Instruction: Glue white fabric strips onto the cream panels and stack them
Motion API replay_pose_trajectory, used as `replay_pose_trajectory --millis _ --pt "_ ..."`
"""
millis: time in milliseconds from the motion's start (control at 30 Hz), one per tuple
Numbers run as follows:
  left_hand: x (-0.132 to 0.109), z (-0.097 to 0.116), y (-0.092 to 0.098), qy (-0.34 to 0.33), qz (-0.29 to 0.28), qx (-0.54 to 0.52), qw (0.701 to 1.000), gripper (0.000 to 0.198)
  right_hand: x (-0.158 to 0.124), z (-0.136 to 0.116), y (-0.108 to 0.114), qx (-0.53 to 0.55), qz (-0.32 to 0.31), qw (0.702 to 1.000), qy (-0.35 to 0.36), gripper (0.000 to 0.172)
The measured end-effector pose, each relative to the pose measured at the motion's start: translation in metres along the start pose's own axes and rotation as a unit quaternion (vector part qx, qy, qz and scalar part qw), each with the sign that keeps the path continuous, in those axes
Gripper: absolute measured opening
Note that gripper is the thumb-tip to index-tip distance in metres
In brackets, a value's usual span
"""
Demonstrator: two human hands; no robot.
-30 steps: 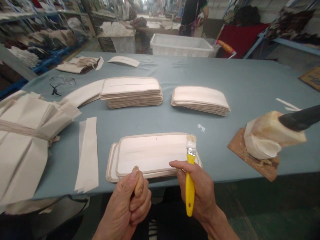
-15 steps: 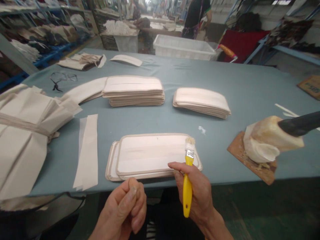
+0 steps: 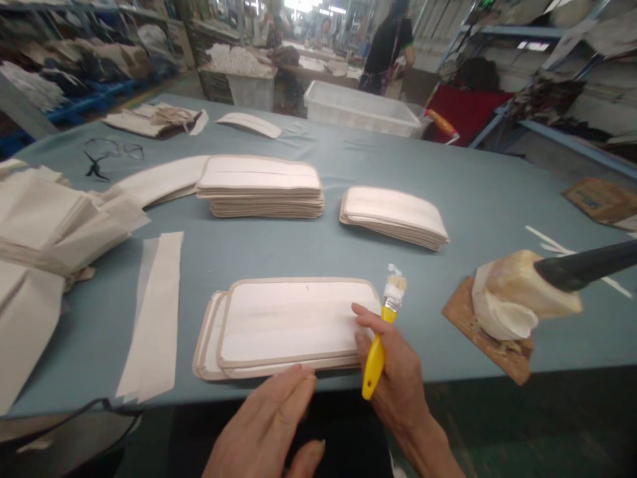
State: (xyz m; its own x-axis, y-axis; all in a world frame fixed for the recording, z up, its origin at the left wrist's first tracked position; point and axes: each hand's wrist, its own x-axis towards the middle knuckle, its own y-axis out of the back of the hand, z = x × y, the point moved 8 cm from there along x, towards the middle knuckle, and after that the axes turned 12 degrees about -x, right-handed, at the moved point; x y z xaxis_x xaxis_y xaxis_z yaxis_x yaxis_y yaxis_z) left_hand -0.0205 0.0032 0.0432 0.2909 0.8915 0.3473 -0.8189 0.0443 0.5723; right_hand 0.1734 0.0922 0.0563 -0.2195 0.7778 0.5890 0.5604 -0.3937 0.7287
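A: What's the biggest thing here?

B: The grey-blue table (image 3: 472, 192), running away past the fingertips into a workshop with shelving on both sides. A white crate (image 3: 361, 109) sits at its far edge, and a person in a dark top (image 3: 385, 46) stands beyond that.

A: Anything hard to read?

B: The folded cloth pile (image 3: 44, 226), well out from the left hand's fingers, is cut off by the frame. The dark handle (image 3: 584, 265) over the pale lump (image 3: 517, 292) on a brown board (image 3: 485, 332) also runs out of view, and what that lump is I cannot tell.

A: And near the hands?

B: The trimmed panel stack (image 3: 293, 322) lies just ahead of both sets of fingers, long axis left to right. Two more stacks, the taller stack (image 3: 261, 186) and the lower stack (image 3: 393, 216), lie well beyond.

A: The hands themselves?

B: The left hand (image 3: 271, 425) is flat, fingers together and extended, tips at the panel stack's near edge. The right hand (image 3: 393, 375) has its fingers curled around the yellow brush (image 3: 381, 335), thumb touching the stack's right end.

A: Which way does the brush point?

B: Bristles away and slightly right, handle end toward the body, at the stack's right corner.
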Motion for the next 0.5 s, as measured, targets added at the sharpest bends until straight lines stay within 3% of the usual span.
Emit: replay_pose_trajectory --millis 100,200,333,500 --pt "0.038 0.019 -0.007 -0.062 0.013 0.130 0.989 0.055 0.004 -0.003 -0.010 0.015 -0.014 1.000 0.005 0.018" --pt "0.070 0.023 -0.023 -0.087 0.013 0.216 0.972 0.053 0.006 0.006 -0.019 0.023 -0.010 0.999 -0.030 0.019" --pt "0.096 0.007 -0.045 -0.094 0.000 0.274 0.957 0.059 -0.003 0.029 -0.032 0.024 -0.003 0.995 -0.096 0.021" --pt "0.111 -0.019 -0.059 -0.065 -0.044 0.280 0.957 0.087 -0.013 0.045 -0.040 0.026 -0.002 0.990 -0.138 0.023"
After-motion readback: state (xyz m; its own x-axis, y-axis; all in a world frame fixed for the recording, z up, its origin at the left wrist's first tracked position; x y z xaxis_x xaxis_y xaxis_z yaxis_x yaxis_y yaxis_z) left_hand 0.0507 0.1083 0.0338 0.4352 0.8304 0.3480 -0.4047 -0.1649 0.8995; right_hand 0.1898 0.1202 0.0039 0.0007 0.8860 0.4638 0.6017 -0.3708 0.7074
